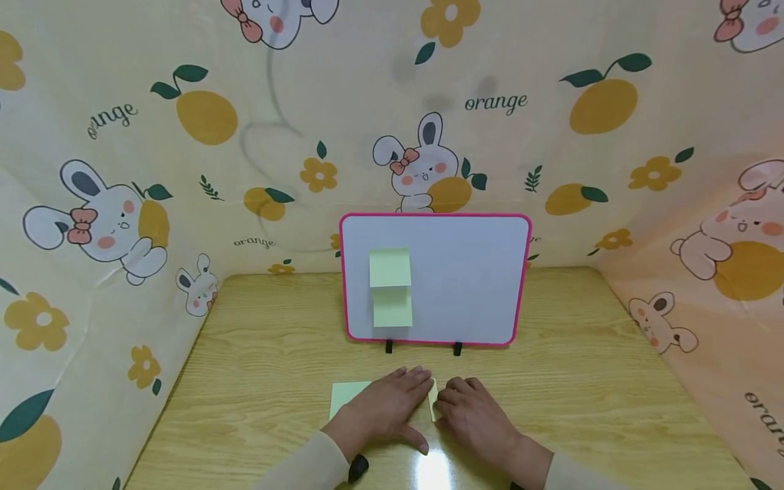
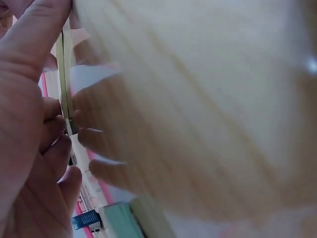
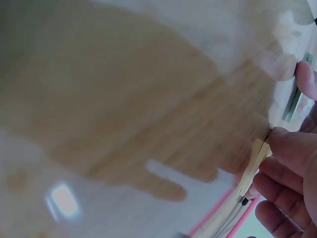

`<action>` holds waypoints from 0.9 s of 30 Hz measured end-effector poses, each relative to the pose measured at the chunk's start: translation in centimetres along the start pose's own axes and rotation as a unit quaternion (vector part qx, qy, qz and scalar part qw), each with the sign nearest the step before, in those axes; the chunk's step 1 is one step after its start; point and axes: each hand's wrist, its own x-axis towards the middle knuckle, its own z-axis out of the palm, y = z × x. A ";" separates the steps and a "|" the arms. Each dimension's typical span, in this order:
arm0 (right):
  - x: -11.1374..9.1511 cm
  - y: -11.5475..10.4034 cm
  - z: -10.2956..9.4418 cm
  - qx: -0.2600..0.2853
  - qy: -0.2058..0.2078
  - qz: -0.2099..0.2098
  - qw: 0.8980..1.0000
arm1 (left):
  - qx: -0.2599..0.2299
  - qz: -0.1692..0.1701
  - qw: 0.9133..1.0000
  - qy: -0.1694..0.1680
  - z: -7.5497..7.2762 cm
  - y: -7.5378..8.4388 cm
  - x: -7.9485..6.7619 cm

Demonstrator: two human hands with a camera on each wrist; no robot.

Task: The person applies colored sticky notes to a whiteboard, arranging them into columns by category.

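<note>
A pale yellow sticky note pad (image 1: 433,401) lies on the table between the hands, mostly covered by them. My left hand (image 1: 392,405) lies over it palm down, its fingers straight and its thumb out to the side. From the right, my right hand (image 1: 478,415) pinches the pad's edge, with thumb and curled fingers; the right wrist view shows the yellow edge (image 3: 253,163) beside the thumb. Left of the left hand is a pale green sticky note pad (image 1: 346,395), partly hidden by that hand.
Behind the hands stands a whiteboard (image 1: 465,286) with a pink frame and black feet (image 1: 457,349). Two pale green sticky notes (image 1: 389,267) hang on its left part, one above the other. A patterned cloth (image 1: 343,82) encloses the wooden table (image 1: 582,381) at the back and sides.
</note>
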 end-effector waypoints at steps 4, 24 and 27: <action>0.0 -0.1 -0.1 0.006 0.005 0.002 1.000 | 0.006 0.002 1.000 -0.005 -0.1 0.0 0.0; 0.3 0.2 0.0 0.015 0.016 0.002 1.000 | -0.027 0.001 1.000 -0.016 0.0 -0.1 0.1; 0.4 0.2 0.1 0.017 0.020 0.000 1.000 | -0.032 0.001 0.999 -0.015 0.1 -0.1 0.1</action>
